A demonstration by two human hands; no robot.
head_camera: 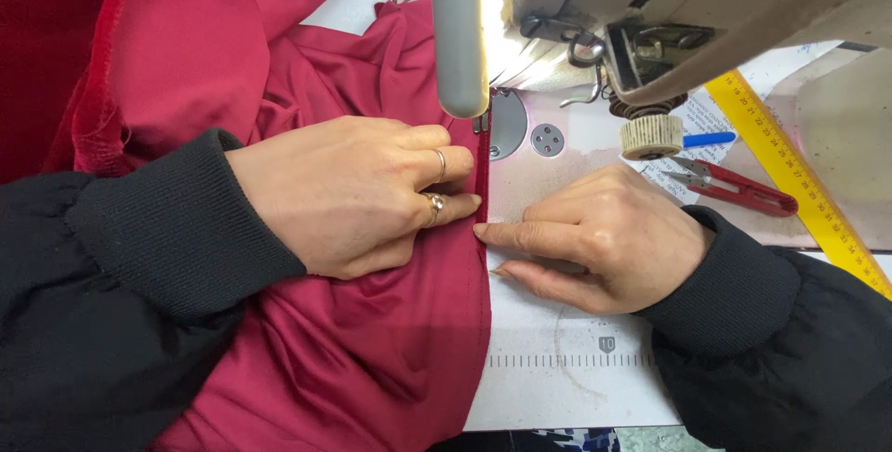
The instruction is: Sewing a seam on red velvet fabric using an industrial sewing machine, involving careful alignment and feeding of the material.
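Dark red fabric (372, 359) lies across the sewing machine bed (557, 378), its folded right edge running up to the presser foot (482, 123). My left hand (353, 192), with two rings, lies flat on the fabric and presses it down just left of the edge. My right hand (595, 238) rests on the bed to the right, its fingertips touching the fabric's folded edge. Both arms wear black sleeves with ribbed cuffs.
The sewing machine head (669, 6) hangs over the top right, with a round metal plate (507, 123) under it. Red thread snips (739, 187), a blue pen (706, 140) and a yellow ruler (804, 183) lie at the right. More red fabric is bunched at the top left (167, 34).
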